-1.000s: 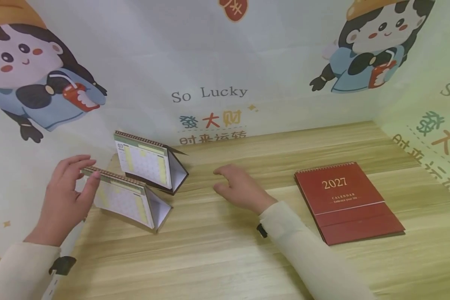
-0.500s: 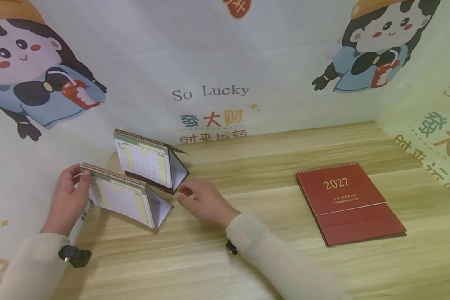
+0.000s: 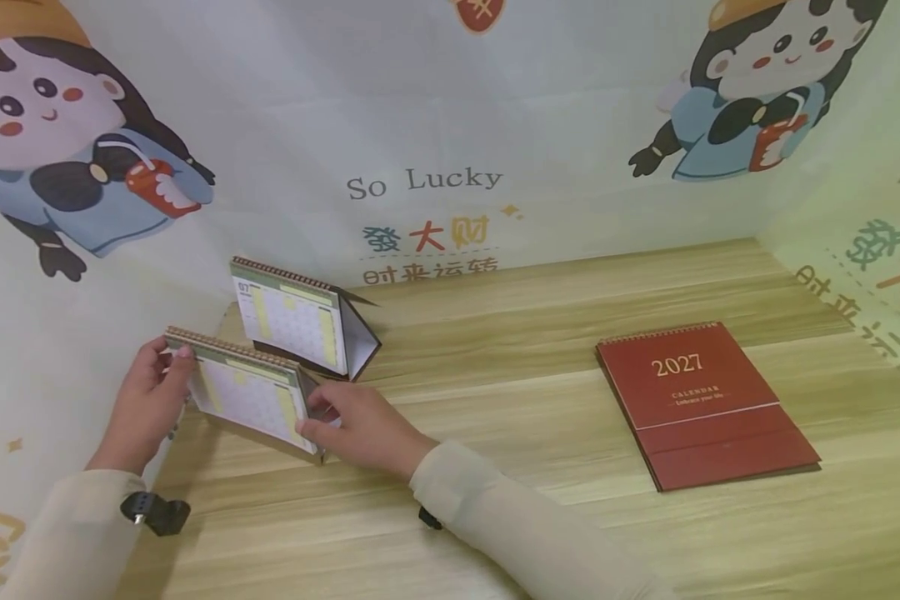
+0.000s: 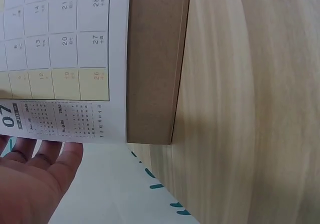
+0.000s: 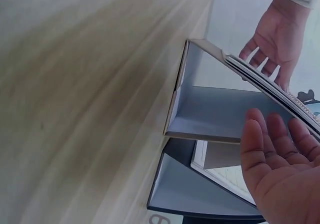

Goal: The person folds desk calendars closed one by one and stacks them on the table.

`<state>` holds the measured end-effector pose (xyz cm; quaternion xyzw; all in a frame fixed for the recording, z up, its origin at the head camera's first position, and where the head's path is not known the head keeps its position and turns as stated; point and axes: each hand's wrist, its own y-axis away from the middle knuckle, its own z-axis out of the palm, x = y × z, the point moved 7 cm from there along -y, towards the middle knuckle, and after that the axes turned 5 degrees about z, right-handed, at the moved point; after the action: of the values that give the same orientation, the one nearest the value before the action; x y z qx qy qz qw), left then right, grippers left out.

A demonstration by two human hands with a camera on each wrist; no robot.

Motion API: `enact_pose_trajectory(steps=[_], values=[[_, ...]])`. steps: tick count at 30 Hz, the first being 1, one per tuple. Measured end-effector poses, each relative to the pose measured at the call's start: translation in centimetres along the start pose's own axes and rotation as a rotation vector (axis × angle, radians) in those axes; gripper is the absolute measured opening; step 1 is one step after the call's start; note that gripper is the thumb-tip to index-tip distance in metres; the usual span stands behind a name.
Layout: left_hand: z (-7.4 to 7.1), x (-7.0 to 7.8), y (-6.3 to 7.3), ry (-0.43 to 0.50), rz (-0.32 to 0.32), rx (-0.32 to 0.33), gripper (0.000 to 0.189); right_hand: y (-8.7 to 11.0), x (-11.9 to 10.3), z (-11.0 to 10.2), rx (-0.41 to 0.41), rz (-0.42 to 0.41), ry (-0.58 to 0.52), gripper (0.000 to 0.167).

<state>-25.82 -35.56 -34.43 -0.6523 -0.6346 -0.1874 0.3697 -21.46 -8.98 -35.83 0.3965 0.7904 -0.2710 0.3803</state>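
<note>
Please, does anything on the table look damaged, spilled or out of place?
No spill or damage is visible. The red 2027 calendar stands out slightly: it lies flat on the wood-grain table, while the front desk calendar and the rear desk calendar stand like tents.

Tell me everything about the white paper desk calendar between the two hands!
The white paper desk calendar stands like a tent on the wood-patterned table. Its sloping page says 07 and has a number grid with yellow columns and a green top strip. Spiral binding runs along the top; a brown, cardboard-looking strip shows below the page. It looks pale grey inside. The bare left hand grips its left end. The bare right hand is at its right end; touching is hard to tell.
</note>
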Motion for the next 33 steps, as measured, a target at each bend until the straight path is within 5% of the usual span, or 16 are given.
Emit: enact_pose_trajectory(steps=[9, 16, 25, 33], values=[[0.4, -0.6, -0.1, -0.023, -0.061, -0.042, 0.068, -0.3, -0.2, -0.2, 0.099, -0.015, 0.001, 0.016], [0.6, -0.5, -0.2, -0.032, -0.015, -0.026, 0.064, -0.8, 0.1, -0.9, 0.242, 0.017, 0.002, 0.018], [0.6, -0.6, -0.3, -0.049, -0.005, -0.029, 0.066, -0.6, 0.5, -0.9, 0.280, 0.042, -0.100, 0.013], [0.8, -0.8, -0.3, -0.034, 0.005, -0.023, 0.064, -0.8, 1.3, -0.6, 0.299, 0.136, -0.149, 0.030]])
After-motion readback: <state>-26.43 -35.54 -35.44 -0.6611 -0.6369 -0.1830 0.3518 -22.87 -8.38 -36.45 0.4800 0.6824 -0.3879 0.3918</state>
